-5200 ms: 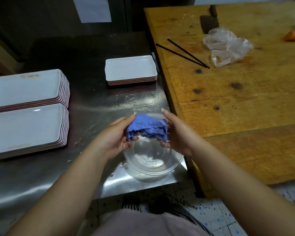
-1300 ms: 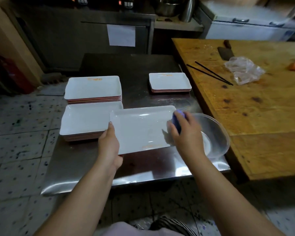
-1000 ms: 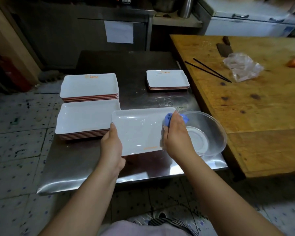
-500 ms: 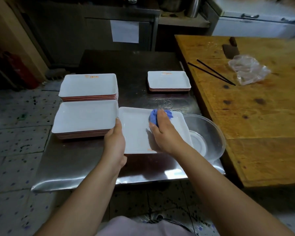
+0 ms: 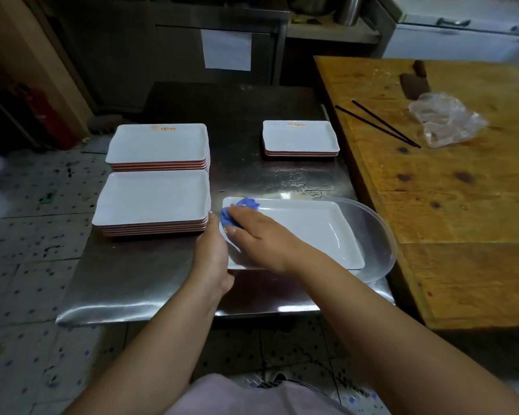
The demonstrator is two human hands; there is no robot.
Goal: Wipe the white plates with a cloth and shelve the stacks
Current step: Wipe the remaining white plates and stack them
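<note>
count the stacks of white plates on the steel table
3: near-left stack, far-left stack behind it, and a shorter stack at far right. A single plate being wiped isn't stacked.

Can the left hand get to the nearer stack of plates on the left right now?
Probably yes. The left hand holds the plate by its left edge, right beside the near stack, with only bare steel table between them, but it must let go first.

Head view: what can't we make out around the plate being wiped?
- Blue cloth: mostly under the right hand.
- Plate near-left corner: behind the left hand and the right.
- Clear bowl: left part under the plate.
- Orange print on far stack: too small to read.
</note>
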